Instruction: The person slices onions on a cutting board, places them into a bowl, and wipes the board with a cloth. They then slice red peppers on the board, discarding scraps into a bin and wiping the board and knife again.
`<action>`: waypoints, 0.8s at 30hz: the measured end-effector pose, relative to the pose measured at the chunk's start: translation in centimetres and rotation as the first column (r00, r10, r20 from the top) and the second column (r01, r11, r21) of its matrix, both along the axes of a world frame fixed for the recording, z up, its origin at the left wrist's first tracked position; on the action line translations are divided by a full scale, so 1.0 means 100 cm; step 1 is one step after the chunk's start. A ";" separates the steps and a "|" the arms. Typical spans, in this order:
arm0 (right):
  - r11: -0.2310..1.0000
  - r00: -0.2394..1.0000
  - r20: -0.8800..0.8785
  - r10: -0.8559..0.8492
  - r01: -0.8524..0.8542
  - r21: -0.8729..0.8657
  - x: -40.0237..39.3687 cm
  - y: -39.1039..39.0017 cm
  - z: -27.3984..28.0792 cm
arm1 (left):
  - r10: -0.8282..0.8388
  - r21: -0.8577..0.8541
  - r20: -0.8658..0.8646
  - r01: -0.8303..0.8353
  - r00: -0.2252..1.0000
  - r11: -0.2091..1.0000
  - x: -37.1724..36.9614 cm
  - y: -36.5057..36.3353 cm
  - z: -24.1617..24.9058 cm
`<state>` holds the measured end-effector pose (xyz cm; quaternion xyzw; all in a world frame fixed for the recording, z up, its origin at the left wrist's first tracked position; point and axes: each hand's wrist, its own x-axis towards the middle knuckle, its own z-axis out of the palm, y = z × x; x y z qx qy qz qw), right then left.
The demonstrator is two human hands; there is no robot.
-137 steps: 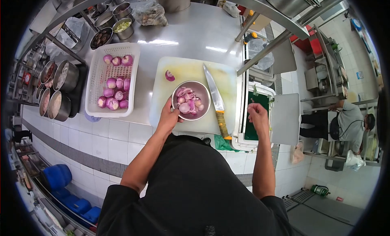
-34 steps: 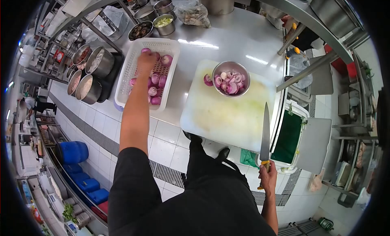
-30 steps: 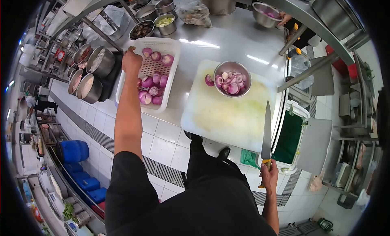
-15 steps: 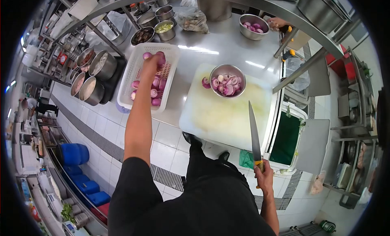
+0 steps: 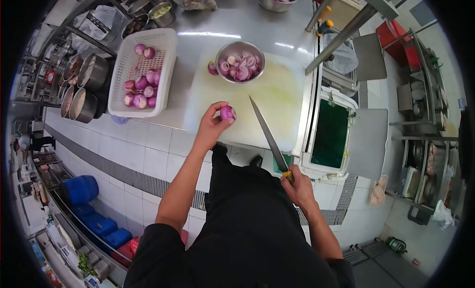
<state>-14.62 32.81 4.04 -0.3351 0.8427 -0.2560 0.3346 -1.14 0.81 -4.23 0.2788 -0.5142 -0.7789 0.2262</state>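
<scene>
Stainless-steel counter: hand positions and contents

A white rectangular cutting board lies on the counter.

Left hand: thumb and fingers slightly parted, pinching one whole purple onion over the near left part of the board.

Right hand: closed around the yellow handle of a long steel knife; blade directed forward and left, over the board.

A round steel bowl containing sliced purple onion rests at the far side of the board. A small purple onion piece lies just left of it. Left of the board, a white perforated plastic basket contains whole purple onions.
</scene>
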 end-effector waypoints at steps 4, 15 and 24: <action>0.996 0.998 -0.010 0.064 -0.063 0.071 0.001 -0.006 0.012 | 0.165 -0.729 0.170 0.011 0.972 0.684 -0.004 0.037 -0.005; 0.983 0.981 -0.062 0.183 -0.181 0.044 0.002 -0.005 0.021 | 0.204 -0.788 0.145 -0.012 0.968 0.615 -0.002 0.042 -0.011; 0.956 0.971 -0.063 0.230 -0.213 0.200 0.003 0.002 0.036 | 0.198 -0.780 0.165 0.005 0.966 0.625 -0.009 0.054 -0.010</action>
